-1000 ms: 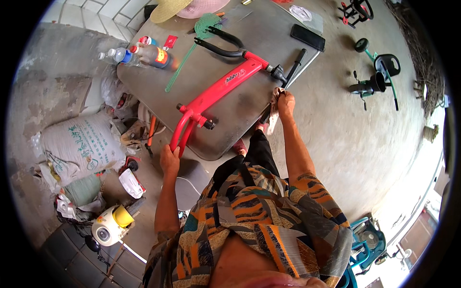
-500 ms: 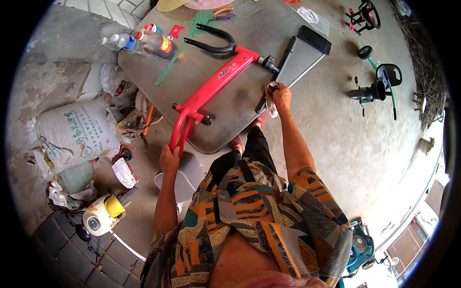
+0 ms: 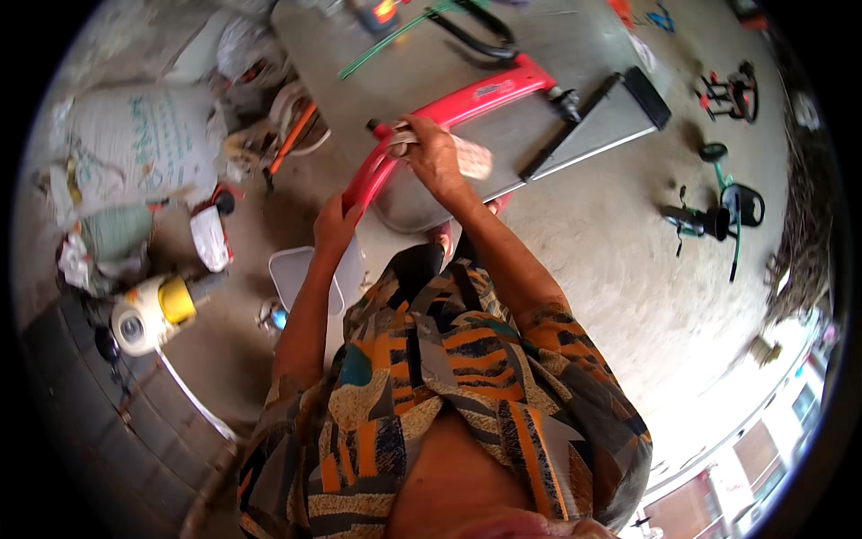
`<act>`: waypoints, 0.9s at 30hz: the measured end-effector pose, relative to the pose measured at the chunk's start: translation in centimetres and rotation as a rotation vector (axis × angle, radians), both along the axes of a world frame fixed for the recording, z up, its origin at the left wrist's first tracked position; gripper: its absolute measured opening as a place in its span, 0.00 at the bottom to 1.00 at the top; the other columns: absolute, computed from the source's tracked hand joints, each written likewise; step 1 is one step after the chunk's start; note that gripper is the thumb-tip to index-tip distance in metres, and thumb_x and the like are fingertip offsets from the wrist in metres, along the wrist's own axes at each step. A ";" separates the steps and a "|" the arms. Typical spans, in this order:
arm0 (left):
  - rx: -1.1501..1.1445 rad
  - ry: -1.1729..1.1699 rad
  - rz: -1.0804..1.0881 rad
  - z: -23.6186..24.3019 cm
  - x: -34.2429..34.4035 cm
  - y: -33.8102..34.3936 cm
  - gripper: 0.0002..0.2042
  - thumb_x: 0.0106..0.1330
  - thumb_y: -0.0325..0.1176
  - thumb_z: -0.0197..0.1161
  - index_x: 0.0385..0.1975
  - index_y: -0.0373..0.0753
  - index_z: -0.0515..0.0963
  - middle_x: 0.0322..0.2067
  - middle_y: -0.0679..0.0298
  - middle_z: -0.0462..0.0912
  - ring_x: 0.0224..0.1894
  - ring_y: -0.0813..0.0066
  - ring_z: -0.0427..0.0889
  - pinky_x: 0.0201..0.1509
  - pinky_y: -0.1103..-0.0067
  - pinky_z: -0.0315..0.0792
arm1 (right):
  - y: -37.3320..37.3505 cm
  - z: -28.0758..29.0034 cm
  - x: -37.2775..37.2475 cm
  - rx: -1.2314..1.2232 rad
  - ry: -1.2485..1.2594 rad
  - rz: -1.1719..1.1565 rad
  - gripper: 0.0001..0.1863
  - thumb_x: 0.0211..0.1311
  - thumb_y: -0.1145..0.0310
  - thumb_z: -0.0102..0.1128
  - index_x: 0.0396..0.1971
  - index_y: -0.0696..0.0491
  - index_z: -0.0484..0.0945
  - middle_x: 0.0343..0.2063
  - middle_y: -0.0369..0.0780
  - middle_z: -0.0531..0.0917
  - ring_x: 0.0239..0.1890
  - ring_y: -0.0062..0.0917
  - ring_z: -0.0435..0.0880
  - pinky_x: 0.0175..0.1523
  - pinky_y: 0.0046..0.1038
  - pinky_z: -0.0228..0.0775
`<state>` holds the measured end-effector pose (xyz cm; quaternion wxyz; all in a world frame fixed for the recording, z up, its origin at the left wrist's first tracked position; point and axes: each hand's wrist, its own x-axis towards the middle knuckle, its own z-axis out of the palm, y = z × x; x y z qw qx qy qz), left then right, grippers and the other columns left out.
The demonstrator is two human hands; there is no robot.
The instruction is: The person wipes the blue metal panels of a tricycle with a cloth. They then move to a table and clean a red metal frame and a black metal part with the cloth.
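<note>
Left hand (image 3: 337, 225) fingers grip the red frame (image 3: 449, 108) at 7 o'clock; right hand (image 3: 435, 153) fingers close on a cloth (image 3: 471, 162) atop it; brace the frame against the desk (image 3: 575, 126); wipe firmly.

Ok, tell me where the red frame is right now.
In the head view the red frame lies on the grey table, upper middle. The left hand grips its near end, and the right hand rests on it, holding a cloth.

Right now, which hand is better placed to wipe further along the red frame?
Right hand, probably: it rests on the red frame with a cloth, while the left hand grips the frame's lower end.
</note>
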<state>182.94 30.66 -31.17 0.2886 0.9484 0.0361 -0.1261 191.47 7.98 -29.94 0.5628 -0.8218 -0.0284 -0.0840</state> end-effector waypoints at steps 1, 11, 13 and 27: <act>-0.016 -0.044 0.022 -0.3 -0.4 0.2 0.20 0.60 0.42 0.62 0.44 0.32 0.73 0.39 0.46 0.78 0.42 0.47 0.78 0.46 0.63 0.71 | 1.9 0.6 -0.3 -0.094 -0.019 0.101 0.19 0.45 0.75 0.57 0.43 0.56 0.77 0.39 0.46 0.81 0.44 0.41 0.79 0.53 0.38 0.68; -0.094 -0.423 0.093 3.5 -4.4 -0.7 0.33 0.55 0.29 0.66 0.60 0.29 0.60 0.57 0.44 0.66 0.58 0.46 0.66 0.60 0.65 0.63 | 6.2 -0.7 -6.4 -0.237 -0.127 0.455 0.22 0.47 0.72 0.60 0.47 0.55 0.75 0.53 0.44 0.75 0.59 0.41 0.70 0.61 0.39 0.64; -0.195 -0.438 0.123 4.2 -4.7 -2.5 0.34 0.53 0.22 0.66 0.62 0.33 0.60 0.56 0.48 0.67 0.50 0.58 0.74 0.54 0.70 0.69 | 5.9 0.8 -5.4 -0.077 -0.018 0.356 0.21 0.49 0.73 0.56 0.48 0.56 0.75 0.51 0.47 0.76 0.57 0.42 0.72 0.59 0.37 0.65; 0.034 -0.236 -0.074 6.3 -1.3 -0.4 0.16 0.63 0.25 0.55 0.51 0.38 0.74 0.37 0.50 0.82 0.36 0.59 0.83 0.41 0.73 0.75 | 0.9 8.1 -4.1 0.435 0.229 0.149 0.21 0.51 0.89 0.50 0.44 0.56 0.78 0.38 0.39 0.82 0.41 0.24 0.81 0.46 0.24 0.73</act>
